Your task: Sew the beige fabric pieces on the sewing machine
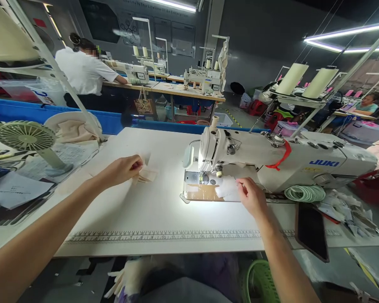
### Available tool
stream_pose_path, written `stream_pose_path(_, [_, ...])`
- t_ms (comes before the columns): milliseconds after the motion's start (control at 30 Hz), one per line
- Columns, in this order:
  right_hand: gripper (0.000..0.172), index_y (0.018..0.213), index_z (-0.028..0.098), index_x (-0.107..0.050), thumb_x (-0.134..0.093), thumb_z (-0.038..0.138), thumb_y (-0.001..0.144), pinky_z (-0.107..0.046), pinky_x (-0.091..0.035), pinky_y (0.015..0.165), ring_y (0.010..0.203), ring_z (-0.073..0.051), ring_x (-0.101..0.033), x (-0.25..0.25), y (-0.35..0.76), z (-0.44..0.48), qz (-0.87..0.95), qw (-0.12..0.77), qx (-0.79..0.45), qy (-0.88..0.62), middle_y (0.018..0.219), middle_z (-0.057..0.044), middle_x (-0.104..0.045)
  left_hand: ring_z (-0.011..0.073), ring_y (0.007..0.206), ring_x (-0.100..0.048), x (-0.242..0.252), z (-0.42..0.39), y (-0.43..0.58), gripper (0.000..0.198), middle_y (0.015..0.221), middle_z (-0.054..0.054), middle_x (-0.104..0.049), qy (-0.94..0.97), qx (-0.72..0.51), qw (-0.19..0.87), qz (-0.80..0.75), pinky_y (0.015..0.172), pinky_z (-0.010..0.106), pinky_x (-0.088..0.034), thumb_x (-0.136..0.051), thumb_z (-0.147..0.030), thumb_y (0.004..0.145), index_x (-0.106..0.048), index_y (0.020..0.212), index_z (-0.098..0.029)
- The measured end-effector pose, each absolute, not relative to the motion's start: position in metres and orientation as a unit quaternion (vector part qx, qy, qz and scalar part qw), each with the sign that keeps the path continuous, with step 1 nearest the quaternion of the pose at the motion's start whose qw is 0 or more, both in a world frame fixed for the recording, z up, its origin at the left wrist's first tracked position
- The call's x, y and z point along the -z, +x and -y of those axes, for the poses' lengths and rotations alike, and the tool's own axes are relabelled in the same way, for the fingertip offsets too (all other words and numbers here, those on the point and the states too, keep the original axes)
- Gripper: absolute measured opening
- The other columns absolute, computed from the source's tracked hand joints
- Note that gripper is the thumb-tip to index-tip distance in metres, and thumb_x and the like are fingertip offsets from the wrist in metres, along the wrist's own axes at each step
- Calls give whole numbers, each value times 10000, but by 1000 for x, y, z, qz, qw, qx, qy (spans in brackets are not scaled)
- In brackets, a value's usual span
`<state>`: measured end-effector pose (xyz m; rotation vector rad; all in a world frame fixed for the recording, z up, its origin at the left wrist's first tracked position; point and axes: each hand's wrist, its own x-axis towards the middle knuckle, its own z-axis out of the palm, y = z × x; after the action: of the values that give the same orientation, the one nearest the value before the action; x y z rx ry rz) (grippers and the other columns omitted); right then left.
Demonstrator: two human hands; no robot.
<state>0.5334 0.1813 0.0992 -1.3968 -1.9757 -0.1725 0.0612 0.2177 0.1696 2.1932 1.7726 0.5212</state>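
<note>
I sit at a white sewing table (151, 210) with a white JUKI sewing machine (287, 162) on its right half. My left hand (124, 169) is closed in a pinch on a small stack of cream fabric pieces (147, 174) lying on the table left of the machine. My right hand (252, 195) grips a small white fabric piece (226, 186) just right of the needle (203, 176), over the brightly lit plate.
A green desk fan (27, 136), papers and cream cloth crowd the left side. A black phone (311, 229), a green coiled cord (305, 193) and scraps lie to the right. A ruler strip (164, 236) runs along the front edge. Other people sit at machines behind.
</note>
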Motion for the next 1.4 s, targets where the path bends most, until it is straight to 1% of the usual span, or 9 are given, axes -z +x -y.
stream_pose_path(133, [264,1046,216,-695,-433,208,1011,-296,-515,717,803,-202,-699,-108,510,-165,797,347,51,-492,952,-83,-749,205,642,-664,-174,-213,57,472,799,37,-728,742,-177,223,-608,620,292,-527,-485,-634,780,-599,982,-223])
stream_pose_path(333, [312,1194,197,-694,-451,135,1008,-333,-500,800,900,-215,-672,-122,474,-148,877,258,3,-407,1049,-88,-738,165,676,-630,-179,-212,70,653,836,27,-752,778,-150,188,-581,696,276,-499,-388,-794,846,-663,910,-205])
stream_pose_path(500, [303,1290,211,-667,-494,283,1052,-328,-421,747,771,-184,-546,-127,446,-154,906,171,41,-386,999,-68,-676,248,1016,-666,-176,-219,96,532,1079,76,-758,838,-212,171,-473,805,285,-526,-475,-709,875,-736,897,-247])
stream_pose_path(600, [265,1163,222,-701,-499,363,1066,-330,-359,700,746,-184,-486,-126,432,-159,912,141,83,-375,971,-67,-642,219,813,-687,-173,-222,124,460,838,36,-757,826,-173,277,-459,729,279,-513,-504,-644,880,-736,929,-250])
stream_pose_path(733, [288,1097,211,-700,-454,360,1088,-339,-323,692,763,-187,-484,-120,425,-162,912,128,119,-370,954,-71,-634,160,563,-589,-168,-221,169,403,588,-29,-649,830,-138,312,-440,596,269,-427,-503,-578,874,-718,886,-237])
stream_pose_path(867, [309,1103,198,-693,-428,356,1097,-351,-310,681,772,-194,-492,-115,426,-160,907,135,129,-377,945,-73,-635,181,610,-649,-157,-221,202,256,646,-8,-723,807,-164,363,-436,625,298,-484,-575,-494,820,-616,816,-242])
stream_pose_path(1033, [253,1022,185,-676,-479,333,1080,-352,-293,684,782,-192,-495,-113,426,-160,909,143,121,-372,941,-71,-629,210,689,-693,-142,-221,214,296,715,40,-741,767,-179,451,-421,647,328,-538,-634,-514,803,-616,750,-223])
stream_pose_path(1267, [230,1080,170,-665,-463,281,1075,-353,-294,665,751,-193,-472,-112,425,-160,905,156,140,-370,897,-61,-609,205,715,-659,-133,-218,218,242,754,30,-722,775,-164,342,-505,642,317,-491,-525,-435,774,-629,743,-219])
stream_pose_path(1400, [236,1125,166,-663,-461,279,1079,-360,-301,666,756,-195,-478,-112,424,-158,903,163,145,-370,894,-61,-608,217,682,-645,-127,-224,220,217,710,30,-695,766,-166,353,-511,605,320,-469,-538,-437,739,-586,713,-227])
